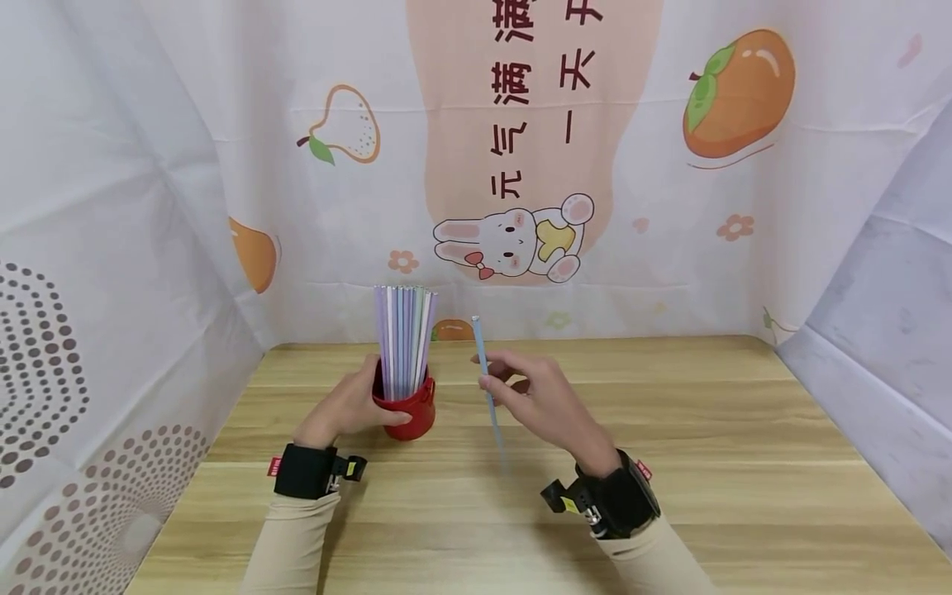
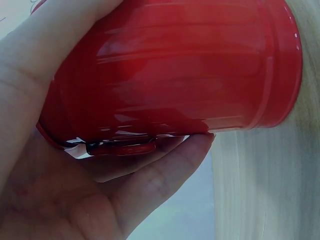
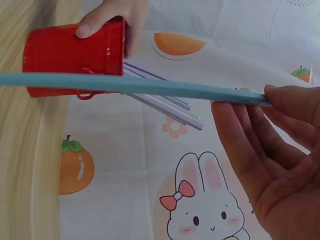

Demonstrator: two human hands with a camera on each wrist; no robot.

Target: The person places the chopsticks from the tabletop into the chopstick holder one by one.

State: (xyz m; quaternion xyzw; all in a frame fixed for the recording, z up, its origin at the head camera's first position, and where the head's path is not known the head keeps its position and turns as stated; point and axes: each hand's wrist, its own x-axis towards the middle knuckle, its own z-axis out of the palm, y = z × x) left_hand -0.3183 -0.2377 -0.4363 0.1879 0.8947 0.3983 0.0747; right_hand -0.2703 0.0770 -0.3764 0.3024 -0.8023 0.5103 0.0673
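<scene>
Backdrop: a printed cloth (image 1: 669, 207) with fruit, a rabbit and characters hangs behind and wraps both sides of the desk.
Desk: pale wood-grain top (image 1: 669, 463), carrying the cup; both forearms reach over it.
Cup: a red metal cup (image 1: 407, 413) stands upright on the desk, left of centre, packed with pastel straws (image 1: 404, 339) standing upright.
Left hand: the left hand (image 1: 344, 406) wraps the cup's side, thumb across the front, fingers curled behind.
Right hand: the right hand (image 1: 546, 401) pinches a single blue straw (image 1: 485, 372) between thumb and fingertips, about mid-length.
Key relation: the blue straw sits just right of the cup, not touching it, its long axis near upright with the top leaning slightly left toward the bundle; the cup's mouth lies left of the right hand.
</scene>
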